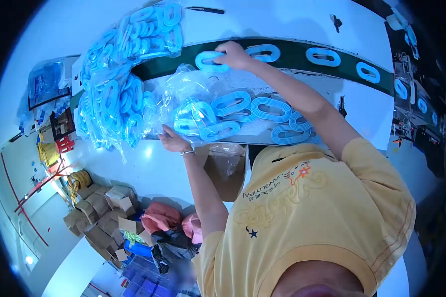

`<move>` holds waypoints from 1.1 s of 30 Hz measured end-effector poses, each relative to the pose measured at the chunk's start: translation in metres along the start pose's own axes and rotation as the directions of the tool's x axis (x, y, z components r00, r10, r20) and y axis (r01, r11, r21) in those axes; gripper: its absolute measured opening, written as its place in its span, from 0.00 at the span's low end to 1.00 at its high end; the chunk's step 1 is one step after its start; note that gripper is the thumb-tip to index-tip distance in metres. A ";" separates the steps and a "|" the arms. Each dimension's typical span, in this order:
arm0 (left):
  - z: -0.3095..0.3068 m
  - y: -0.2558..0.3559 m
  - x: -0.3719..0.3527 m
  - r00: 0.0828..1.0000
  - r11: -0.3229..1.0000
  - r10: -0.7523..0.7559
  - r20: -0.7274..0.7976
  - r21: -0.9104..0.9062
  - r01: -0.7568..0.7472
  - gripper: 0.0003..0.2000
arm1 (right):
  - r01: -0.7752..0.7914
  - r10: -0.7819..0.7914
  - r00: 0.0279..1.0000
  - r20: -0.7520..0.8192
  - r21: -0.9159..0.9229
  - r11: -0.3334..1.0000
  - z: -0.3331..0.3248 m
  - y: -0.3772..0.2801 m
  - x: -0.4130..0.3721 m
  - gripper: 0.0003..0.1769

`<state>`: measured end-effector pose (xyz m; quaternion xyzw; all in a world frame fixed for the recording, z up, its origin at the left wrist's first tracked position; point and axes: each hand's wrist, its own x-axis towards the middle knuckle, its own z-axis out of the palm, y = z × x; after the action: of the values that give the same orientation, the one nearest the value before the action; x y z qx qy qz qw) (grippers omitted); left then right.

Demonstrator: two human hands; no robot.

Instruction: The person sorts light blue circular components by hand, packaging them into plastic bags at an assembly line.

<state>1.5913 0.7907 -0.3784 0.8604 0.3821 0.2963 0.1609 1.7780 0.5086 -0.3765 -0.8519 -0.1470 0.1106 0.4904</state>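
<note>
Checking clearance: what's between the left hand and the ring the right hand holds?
Head view: a crumpled clear bag with blue rings inside lies between left hand and held ring.

Brown cardboard boxes were heaped at the lower left, on a pale glossy floor marked with red lines.

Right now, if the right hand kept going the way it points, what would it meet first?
The right hand grips a blue ring on the green belt; beyond it, probably the bagged pile of rings, depth unclear.
</note>
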 end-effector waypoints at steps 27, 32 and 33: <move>0.002 -0.003 0.003 0.995 0.993 0.087 -0.050 -0.070 -0.091 0.22 | -0.100 -0.189 0.902 -0.389 -0.614 0.783 -0.109 0.057 -0.144 0.23; 0.017 -0.017 0.002 0.999 0.998 0.045 -0.004 0.032 -0.045 0.22 | 0.205 -0.238 0.968 -0.080 -0.297 0.933 -0.061 -0.001 -0.135 0.26; 0.015 -0.020 0.004 1.000 0.998 0.027 0.004 0.062 -0.027 0.22 | 0.214 -0.214 0.977 0.025 -0.219 0.952 -0.048 -0.016 -0.132 0.27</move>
<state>1.5917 0.8066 -0.3988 0.8705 0.3793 0.2850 0.1308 1.6688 0.4303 -0.3328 -0.8800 -0.2499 0.0403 0.4020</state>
